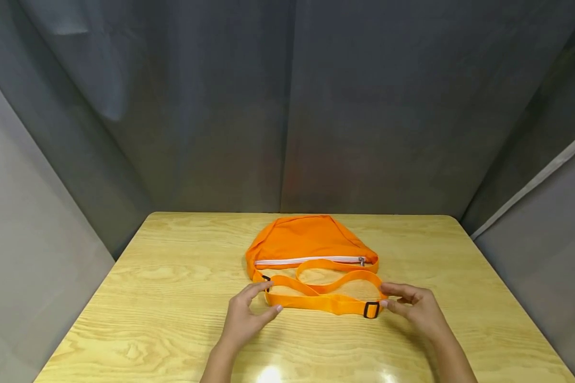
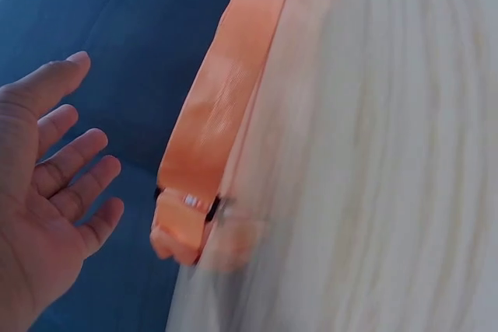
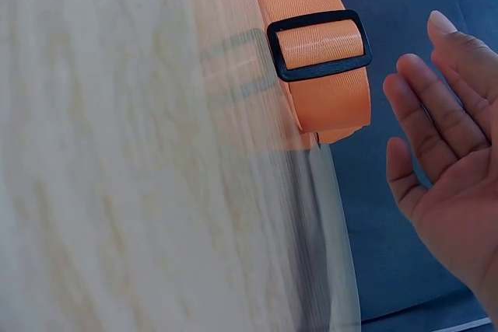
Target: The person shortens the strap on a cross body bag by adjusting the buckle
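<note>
An orange waist bag (image 1: pixel 311 236) lies flat on the table, its white zipper (image 1: pixel 306 261) facing the near side. In front of it the orange strap (image 1: pixel 316 302) is looped, standing partly on edge. Around the strap's left end, near a small black buckle (image 1: pixel 267 282), my left hand (image 1: pixel 243 316) is held with thumb and fingers spread. My right hand (image 1: pixel 421 311) is at the right end, close to the black slider (image 3: pixel 320 44). Both wrist views show loosely extended fingers with a gap between hand and strap (image 2: pixel 222 83).
The wood-grain table (image 1: pixel 172 282) extends to both sides of the bag. Dark grey curtains (image 1: pixel 211 117) hang behind its far edge, and pale grey panels (image 1: pixel 24 239) stand at left and right. Light glares off the near edge.
</note>
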`<action>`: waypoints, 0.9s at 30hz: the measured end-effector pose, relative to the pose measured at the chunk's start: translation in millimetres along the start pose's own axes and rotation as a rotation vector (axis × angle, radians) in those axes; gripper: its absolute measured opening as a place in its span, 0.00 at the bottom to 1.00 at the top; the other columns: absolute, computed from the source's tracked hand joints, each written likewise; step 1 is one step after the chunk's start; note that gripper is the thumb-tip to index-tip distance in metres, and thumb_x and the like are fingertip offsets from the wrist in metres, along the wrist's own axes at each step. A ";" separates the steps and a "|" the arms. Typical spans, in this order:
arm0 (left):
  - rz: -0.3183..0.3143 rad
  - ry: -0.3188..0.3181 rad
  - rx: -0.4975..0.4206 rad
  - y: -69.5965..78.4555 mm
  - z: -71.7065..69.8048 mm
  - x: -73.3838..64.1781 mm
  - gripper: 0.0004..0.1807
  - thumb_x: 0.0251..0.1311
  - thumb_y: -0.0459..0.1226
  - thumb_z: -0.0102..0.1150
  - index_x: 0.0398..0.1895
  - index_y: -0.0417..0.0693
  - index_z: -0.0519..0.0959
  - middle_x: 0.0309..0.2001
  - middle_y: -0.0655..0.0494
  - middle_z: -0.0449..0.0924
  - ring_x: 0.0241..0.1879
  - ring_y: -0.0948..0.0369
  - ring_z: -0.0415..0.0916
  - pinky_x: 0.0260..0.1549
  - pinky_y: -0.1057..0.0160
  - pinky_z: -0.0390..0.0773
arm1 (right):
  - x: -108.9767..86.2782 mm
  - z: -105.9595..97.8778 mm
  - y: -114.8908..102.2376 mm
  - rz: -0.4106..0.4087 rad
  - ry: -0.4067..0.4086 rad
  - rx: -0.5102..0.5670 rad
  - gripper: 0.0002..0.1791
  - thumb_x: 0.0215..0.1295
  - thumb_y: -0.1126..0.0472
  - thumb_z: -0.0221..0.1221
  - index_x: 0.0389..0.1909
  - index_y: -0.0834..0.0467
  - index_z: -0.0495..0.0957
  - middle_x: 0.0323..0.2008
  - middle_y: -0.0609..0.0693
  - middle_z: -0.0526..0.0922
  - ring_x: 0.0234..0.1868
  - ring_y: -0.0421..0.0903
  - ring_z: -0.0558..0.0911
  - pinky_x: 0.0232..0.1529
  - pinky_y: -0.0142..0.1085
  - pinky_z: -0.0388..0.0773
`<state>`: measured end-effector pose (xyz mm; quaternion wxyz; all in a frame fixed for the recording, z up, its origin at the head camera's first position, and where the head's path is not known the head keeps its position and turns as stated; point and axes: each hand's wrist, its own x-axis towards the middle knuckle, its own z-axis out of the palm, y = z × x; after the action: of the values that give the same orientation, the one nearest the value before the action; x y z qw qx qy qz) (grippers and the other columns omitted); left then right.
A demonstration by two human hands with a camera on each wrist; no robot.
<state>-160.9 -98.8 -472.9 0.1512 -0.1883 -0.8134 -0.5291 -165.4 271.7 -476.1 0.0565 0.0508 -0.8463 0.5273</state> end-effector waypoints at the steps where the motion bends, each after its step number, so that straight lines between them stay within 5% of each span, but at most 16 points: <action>1: -0.003 -0.011 -0.013 0.0 3.3 0.2 0.25 0.44 0.30 0.72 0.50 0.42 0.78 0.49 0.47 0.78 0.52 0.49 0.72 0.51 0.45 0.68 | -0.1 0.4 0.4 0.006 -0.006 0.005 0.19 0.53 0.63 0.68 0.47 0.63 0.81 0.42 0.54 0.83 0.41 0.45 0.79 0.36 0.32 0.74; 10: -0.021 -0.124 -0.090 0.2 26.9 10.6 0.25 0.49 0.42 0.70 0.52 0.45 0.78 0.51 0.57 0.77 0.54 0.60 0.70 0.53 0.51 0.68 | 2.8 1.8 0.7 0.007 -0.038 0.013 0.18 0.53 0.62 0.67 0.46 0.61 0.81 0.43 0.54 0.83 0.39 0.47 0.78 0.36 0.34 0.74; 21: -0.010 -0.235 -0.137 7.0 64.4 20.2 0.26 0.49 0.44 0.70 0.54 0.55 0.77 0.52 0.62 0.76 0.54 0.59 0.70 0.52 0.50 0.68 | 0.0 1.5 2.7 0.075 -0.092 0.006 0.19 0.53 0.61 0.67 0.48 0.61 0.81 0.46 0.56 0.81 0.41 0.52 0.76 0.39 0.35 0.73; 27: 0.010 -0.282 -0.166 9.4 82.7 26.6 0.26 0.50 0.44 0.70 0.55 0.56 0.77 0.53 0.65 0.74 0.52 0.58 0.72 0.50 0.53 0.71 | 3.8 2.2 4.9 0.032 -0.106 0.003 0.20 0.54 0.61 0.67 0.49 0.61 0.80 0.46 0.56 0.81 0.42 0.53 0.76 0.40 0.36 0.74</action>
<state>-183.9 -15.5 -486.2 0.0219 -0.2767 -0.7791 -0.5621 -169.9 271.7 -480.8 0.0032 0.0653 -0.8480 0.5260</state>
